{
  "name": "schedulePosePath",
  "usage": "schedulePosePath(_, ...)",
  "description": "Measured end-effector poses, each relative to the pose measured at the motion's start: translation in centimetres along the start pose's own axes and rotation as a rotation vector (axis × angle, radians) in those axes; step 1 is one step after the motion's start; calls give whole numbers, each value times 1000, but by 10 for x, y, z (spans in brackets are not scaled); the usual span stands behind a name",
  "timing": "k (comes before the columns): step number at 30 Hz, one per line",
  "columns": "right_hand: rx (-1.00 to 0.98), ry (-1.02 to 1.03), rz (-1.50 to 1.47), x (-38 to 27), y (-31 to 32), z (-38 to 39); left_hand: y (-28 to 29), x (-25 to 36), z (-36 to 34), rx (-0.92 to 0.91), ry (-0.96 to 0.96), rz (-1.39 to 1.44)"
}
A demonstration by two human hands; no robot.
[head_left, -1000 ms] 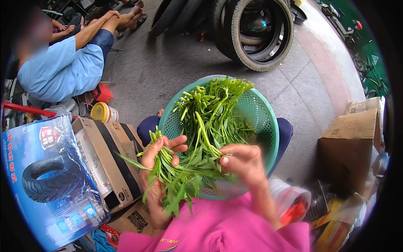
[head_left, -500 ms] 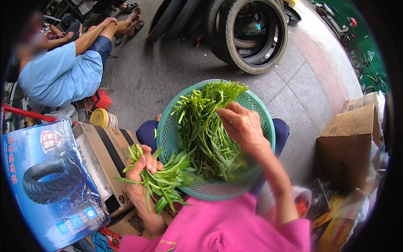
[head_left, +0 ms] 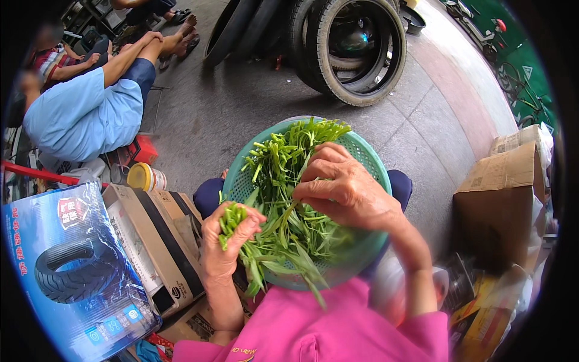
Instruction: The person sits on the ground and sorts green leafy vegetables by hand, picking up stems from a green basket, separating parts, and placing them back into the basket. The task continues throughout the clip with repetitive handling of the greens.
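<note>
My left hand (head_left: pixel 223 247), at the left of the basket, is closed around a bunch of leafy green stems (head_left: pixel 234 218), with long leaves hanging to the right. My right hand (head_left: pixel 347 193) is over the middle, fingers curled and pinching greens. Beneath both lies a teal perforated plastic basket (head_left: pixel 374 158) between my dark-trousered legs, holding a pile of stemmed greens (head_left: pixel 271 157); cut-looking stem ends show at the pile's top. My right hand hides part of the pile.
Cardboard boxes (head_left: pixel 151 241) and a tyre-picture box (head_left: pixel 66 295) stand at left, near a yellow-lidded tub (head_left: pixel 140 176). Cartons (head_left: pixel 491 199) and bags flank the right. Tyres (head_left: pixel 356 96) stand ahead. Seated people (head_left: pixel 84 114) are at upper left; bicycles (head_left: pixel 515 84) are at upper right.
My left hand has risen slightly and moved right with its bunch since half a second ago. My right hand first reached up into the pile, then shifted slightly down and left, fingers pinching greens.
</note>
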State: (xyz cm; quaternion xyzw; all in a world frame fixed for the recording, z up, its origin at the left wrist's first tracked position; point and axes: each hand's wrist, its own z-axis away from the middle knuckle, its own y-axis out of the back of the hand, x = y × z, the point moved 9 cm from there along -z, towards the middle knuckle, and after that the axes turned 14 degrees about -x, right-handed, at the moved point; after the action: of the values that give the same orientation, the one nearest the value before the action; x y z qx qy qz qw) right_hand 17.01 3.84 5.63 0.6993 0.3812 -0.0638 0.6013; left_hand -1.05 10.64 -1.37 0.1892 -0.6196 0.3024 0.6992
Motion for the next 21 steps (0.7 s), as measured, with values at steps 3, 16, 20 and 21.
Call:
schedulePosePath(3,-65,18,-176,-6,-7,-5,-28,1,-13,-131,-41,-130)
schedulePosePath(16,149,-521,-934,53,-57,32,-31,-59,0,-87,299,559)
schedulePosePath(20,369,-337,-460,23,-27,22,-36,-57,-1,-99,323,552)
schedulePosePath(21,442,-304,-248,11,-10,23,-37,-56,0,-91,332,548)
